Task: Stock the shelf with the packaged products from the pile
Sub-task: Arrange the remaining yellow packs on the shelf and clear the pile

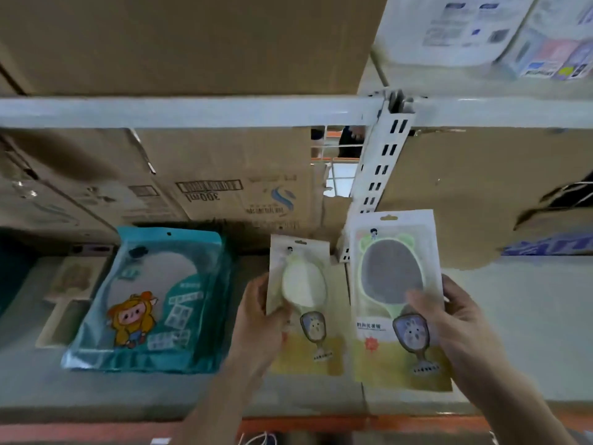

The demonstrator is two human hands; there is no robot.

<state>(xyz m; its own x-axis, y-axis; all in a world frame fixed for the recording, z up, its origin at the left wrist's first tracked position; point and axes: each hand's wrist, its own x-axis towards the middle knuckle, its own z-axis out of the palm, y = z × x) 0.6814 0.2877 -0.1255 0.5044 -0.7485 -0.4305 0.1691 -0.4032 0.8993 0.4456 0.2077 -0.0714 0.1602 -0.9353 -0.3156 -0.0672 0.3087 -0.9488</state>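
Fingers [426,303] of each hand clasp a mirror packet, right hand [462,329] and left hand [256,316], ready for setting onto the shelf [529,332].

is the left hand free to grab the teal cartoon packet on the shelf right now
Probably not yet: the left hand is already gripping a pale mirror packet. The teal packet lies close by, unobstructed.
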